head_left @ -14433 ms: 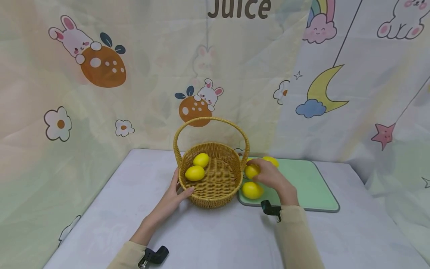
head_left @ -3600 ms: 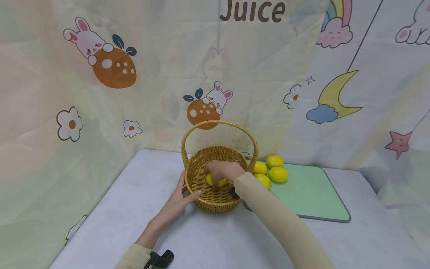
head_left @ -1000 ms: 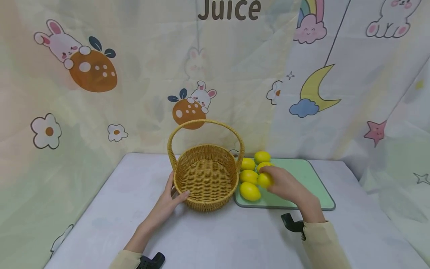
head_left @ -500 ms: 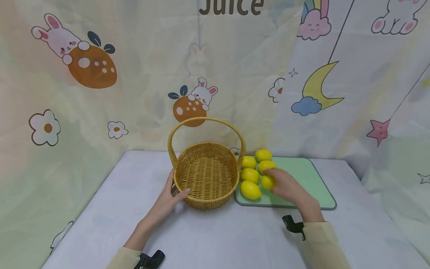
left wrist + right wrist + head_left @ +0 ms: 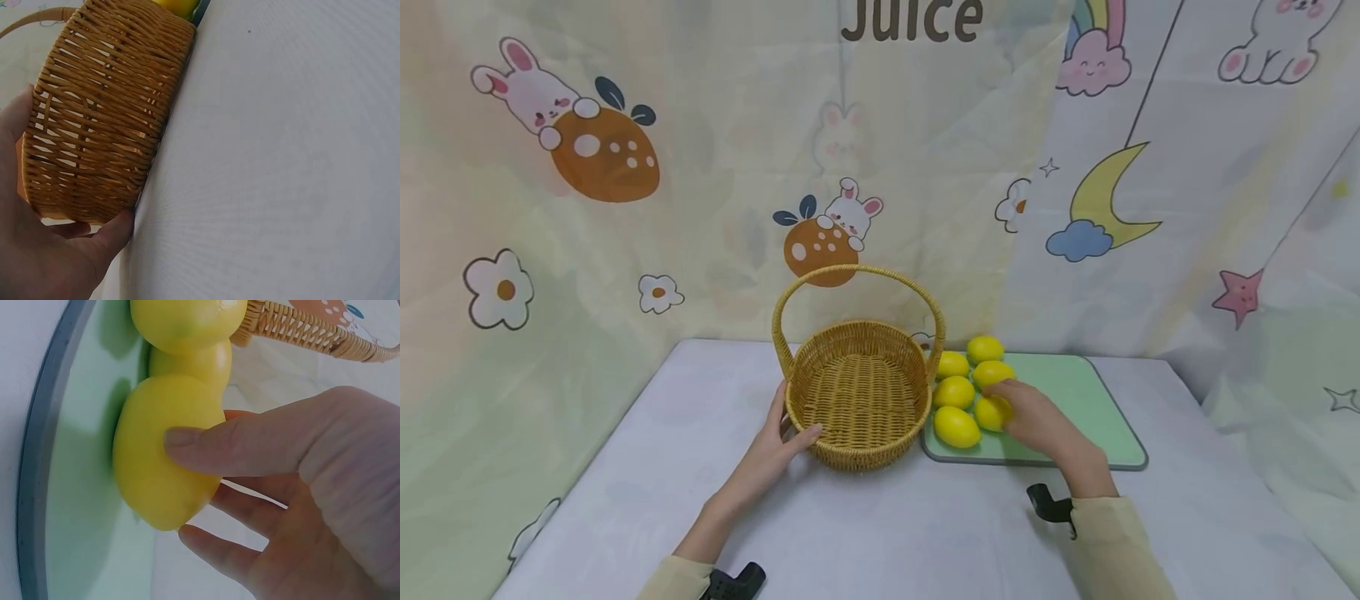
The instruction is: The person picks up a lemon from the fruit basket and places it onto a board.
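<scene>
The head camera looks forward and down over the whole worktop [image 5: 880, 533], while each wrist camera sits very close, both sharing the wicker basket [image 5: 106, 112] edge.

Left hand [image 5: 37, 250] holds wicker basket [image 5: 106, 106] wall on white table [image 5: 281, 156]; yellow, likely lemon [image 5: 178, 6], behind.
</scene>
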The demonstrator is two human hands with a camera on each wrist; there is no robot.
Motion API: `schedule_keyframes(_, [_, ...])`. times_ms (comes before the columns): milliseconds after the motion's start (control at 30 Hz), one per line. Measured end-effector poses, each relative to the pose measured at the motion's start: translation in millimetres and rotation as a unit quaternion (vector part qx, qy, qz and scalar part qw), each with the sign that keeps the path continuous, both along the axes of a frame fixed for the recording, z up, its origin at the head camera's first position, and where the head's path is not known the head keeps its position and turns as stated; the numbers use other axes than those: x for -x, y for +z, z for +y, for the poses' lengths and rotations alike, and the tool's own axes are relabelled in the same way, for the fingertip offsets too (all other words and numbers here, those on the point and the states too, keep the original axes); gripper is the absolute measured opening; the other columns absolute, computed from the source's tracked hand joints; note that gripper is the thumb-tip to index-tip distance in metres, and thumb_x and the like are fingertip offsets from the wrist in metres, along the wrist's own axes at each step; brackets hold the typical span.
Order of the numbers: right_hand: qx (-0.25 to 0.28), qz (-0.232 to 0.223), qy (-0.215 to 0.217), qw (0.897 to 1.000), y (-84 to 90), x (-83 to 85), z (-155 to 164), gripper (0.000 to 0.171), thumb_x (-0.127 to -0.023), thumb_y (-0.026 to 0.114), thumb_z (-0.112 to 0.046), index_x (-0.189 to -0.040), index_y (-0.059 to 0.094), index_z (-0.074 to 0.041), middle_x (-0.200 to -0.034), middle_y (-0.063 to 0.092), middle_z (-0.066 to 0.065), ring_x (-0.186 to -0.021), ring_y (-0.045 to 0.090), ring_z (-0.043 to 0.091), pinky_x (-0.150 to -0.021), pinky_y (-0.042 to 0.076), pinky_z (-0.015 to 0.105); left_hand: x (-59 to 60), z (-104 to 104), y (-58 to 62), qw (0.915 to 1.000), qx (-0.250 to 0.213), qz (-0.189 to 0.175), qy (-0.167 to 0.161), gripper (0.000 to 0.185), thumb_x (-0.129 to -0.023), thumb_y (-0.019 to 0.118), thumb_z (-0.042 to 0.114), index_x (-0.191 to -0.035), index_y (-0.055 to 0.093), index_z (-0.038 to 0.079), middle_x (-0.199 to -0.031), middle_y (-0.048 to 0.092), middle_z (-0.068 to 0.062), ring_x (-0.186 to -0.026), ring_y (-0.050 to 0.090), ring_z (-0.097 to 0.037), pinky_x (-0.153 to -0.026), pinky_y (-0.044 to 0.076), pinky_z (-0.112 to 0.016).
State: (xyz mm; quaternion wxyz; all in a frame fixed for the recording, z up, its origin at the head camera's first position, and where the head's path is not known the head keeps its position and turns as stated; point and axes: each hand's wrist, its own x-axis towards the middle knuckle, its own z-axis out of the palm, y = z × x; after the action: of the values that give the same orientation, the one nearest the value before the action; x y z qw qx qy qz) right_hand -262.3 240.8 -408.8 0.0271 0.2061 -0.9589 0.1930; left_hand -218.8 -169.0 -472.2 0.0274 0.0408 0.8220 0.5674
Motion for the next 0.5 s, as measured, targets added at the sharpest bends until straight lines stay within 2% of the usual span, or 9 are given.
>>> schedule_keyframes(167, [0.004,0.001,0.004,1.0,-0.2,-0.5,1.8,0.049,-0.079,0.059,0.014,-0.126,0.064,0.001,-0.13,0.064,0.018,-0.124,0.056,0.041,-0.105,0.043,0.06,-1.0,-0.1,0.4,1.0,-0.001,0.002,-0.001,0.099,-0.092,0.065,0.051,-0.155,-0.011,0.046,-0.169,0.002,-0.005,-0.154,0.013,-0.04,-0.117,0.018,-0.068])
schedule_keyframes(500, [0.019,-0.016,0.02,0.999,-1.9,-1.9,1.8,0.048,-0.078,0.062,0.011,-0.125,0.064,0.0,-0.127,0.065,0.017,-0.122,0.057,0.039,-0.104,0.045,0.059,0.6,0.4,-0.2,1.0,0.001,0.002,-0.005,0.097,-0.093,0.065,0.05,-0.153,-0.011,0.05,-0.169,0.002,-0.005,-0.154,0.012,-0.041,-0.116,0.017,-0.07])
